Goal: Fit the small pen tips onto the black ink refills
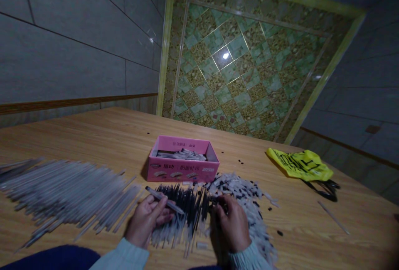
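Dozens of clear pen barrels point(68, 191) lie side by side toward the tabletop's point(124, 128) left edge, roughly parallel, probably so that single ones lift away easily. Next comes the left hand point(150, 217), closed lightly with thumb against fingers around one pen point(165, 200); the slanting hold leaves both ends free, perhaps for fitting parts. Beneath and beside it, dark-ended refills point(177, 199) are spread in a row, dark ends toward the far edge, likely to keep them facing one way. Behind them stands a pink cardboard box point(182, 174), open-topped and partly filled with pens point(188, 155), seemingly within easy reach. The right hand point(232, 222) is curled at the refills' right end, fingertips drawn together; whether they pinch anything cannot be told. Around it spreads a heap of small white and black caps point(238, 187). A yellow bag point(301, 165) lies near the far edge, apparently out of the way. The held pen looks slim, greyish and translucent, dark at its far end and tapering to a pale tip.
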A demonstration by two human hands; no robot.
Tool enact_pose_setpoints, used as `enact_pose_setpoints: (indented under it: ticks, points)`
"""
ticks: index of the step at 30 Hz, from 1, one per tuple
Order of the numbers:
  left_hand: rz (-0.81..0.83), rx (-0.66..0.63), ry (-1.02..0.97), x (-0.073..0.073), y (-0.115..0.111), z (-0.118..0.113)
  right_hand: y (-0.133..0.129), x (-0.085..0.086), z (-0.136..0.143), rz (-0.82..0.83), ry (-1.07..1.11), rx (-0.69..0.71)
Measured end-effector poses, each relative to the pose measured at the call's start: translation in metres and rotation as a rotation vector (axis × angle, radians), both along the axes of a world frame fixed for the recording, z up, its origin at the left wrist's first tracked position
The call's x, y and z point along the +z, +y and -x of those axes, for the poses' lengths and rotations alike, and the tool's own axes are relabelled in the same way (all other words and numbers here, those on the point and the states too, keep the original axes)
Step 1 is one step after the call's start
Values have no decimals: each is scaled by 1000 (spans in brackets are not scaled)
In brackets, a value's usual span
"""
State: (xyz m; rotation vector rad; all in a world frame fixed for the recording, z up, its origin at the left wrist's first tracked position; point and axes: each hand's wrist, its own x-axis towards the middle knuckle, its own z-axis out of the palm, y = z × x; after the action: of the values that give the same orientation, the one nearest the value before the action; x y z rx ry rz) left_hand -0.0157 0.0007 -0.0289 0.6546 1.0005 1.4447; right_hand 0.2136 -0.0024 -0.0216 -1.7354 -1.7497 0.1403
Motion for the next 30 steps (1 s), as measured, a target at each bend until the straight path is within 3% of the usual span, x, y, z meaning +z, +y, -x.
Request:
enact_pose_setpoints:
  ticks: [4, 8, 17, 24, 30]
  points:
    - [6, -11, -8, -2, 0, 0, 0, 1, -13, 105, -301, -78]
    - [6, -14, -3, -3, 1, 0, -2, 3, -11, 191, -445, -96]
    - [14, -29, 26, -4, 1, 1, -4, 2, -7, 256, -478, -149]
    - [16, -50, 28, -5, 1, 2, -10, 15, -16, 395, -547, -33]
    - [17, -40, 34, -4, 1, 0, -8, 5, -13, 359, -548, -18]
